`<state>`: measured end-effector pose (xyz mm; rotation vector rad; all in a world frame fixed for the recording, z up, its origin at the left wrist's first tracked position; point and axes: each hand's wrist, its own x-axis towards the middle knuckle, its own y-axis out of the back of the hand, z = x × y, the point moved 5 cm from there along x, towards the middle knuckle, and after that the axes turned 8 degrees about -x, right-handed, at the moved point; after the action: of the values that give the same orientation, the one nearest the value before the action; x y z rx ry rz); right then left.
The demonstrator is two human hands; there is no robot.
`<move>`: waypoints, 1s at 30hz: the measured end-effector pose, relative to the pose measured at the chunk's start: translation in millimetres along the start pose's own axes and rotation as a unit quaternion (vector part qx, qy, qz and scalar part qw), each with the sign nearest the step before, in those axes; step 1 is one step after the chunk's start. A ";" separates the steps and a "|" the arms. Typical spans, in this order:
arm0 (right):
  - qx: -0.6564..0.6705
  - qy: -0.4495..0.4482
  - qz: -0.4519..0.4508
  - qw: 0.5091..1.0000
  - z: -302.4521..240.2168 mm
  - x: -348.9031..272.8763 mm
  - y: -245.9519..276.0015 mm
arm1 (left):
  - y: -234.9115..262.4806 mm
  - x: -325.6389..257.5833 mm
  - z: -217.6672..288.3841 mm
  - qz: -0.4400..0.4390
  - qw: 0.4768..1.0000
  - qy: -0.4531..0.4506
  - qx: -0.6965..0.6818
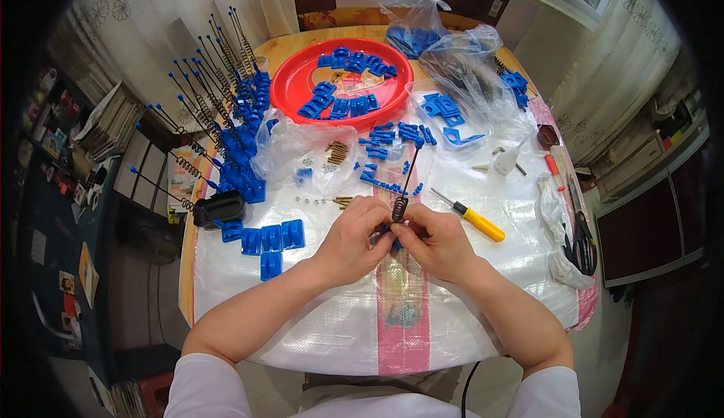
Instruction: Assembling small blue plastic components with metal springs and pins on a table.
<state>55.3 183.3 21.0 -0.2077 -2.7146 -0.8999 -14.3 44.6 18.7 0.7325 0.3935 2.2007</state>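
Both hands meet at the middle of the table around a black coil spring (400,208) with a thin rod rising from it, tipped in blue. My left hand (351,241) pinches the lower end from the left, its fingers closed. My right hand (436,243) closes on the same piece from the right, thumb near the coil's foot. A bit of blue plastic (396,244) shows below the fingers; most of it is hidden. A yellow-handled screwdriver (483,224) lies beside my right hand. Several blue plastic blocks (271,238) lie left of my left hand, and brass screws (344,202) are just beyond it.
Many upright spring rods on blue bases (240,146) crowd the left side, near a black object (219,208). A red tray (280,94) holds blue parts at the back. Plastic bags (464,52) lie behind, a small white bottle (507,162) and black-handled scissors (581,241) at right.
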 end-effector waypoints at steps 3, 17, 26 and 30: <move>0.002 0.004 0.003 1.000 -0.5 1.2 0.5 | 0.6 1.3 1.0 0.007 1.000 -0.025 0.002; -0.006 0.009 0.005 1.000 -0.7 1.1 -0.9 | -0.6 -1.0 -1.6 0.019 0.999 -0.008 -0.027; -0.003 -0.007 -0.008 1.000 -0.3 0.4 -0.5 | -0.3 -0.7 -0.6 0.012 1.000 -0.001 -0.023; -0.006 -0.010 -0.008 1.000 -4.1 1.1 1.8 | -0.8 -0.8 -1.4 0.017 1.000 -0.006 -0.025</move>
<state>55.5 182.3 25.5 -0.1988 -2.7335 -0.9239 -14.3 44.4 16.9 0.7291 0.3208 2.2298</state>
